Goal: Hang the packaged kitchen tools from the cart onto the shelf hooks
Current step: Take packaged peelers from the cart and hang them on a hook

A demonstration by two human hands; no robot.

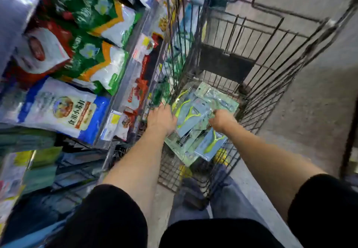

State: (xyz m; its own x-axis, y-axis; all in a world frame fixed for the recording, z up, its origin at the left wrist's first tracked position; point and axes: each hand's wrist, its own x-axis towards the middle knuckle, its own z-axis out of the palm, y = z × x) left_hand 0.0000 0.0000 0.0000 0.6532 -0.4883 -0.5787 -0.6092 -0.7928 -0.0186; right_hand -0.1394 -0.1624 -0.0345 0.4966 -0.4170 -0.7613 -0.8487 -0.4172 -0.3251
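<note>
Several packaged kitchen tools [193, 116], pale green cards with lime-green peelers, lie in a loose pile on the bottom of the wire cart [271, 77]. My left hand [161, 118] reaches into the cart and grips the left edge of the top package. My right hand [220, 119] is curled on the right side of the same pile, pinching a package; its fingertips are hidden. Another peeler package [210, 145] lies below my right wrist. No shelf hooks are plainly seen.
Shelves [124, 84] on the left hold bagged goods, including a blue and white bag [62, 110] and green and orange bags [93, 53]. Grey concrete floor [310, 121] lies right of the cart. My legs stand just behind the cart's near end.
</note>
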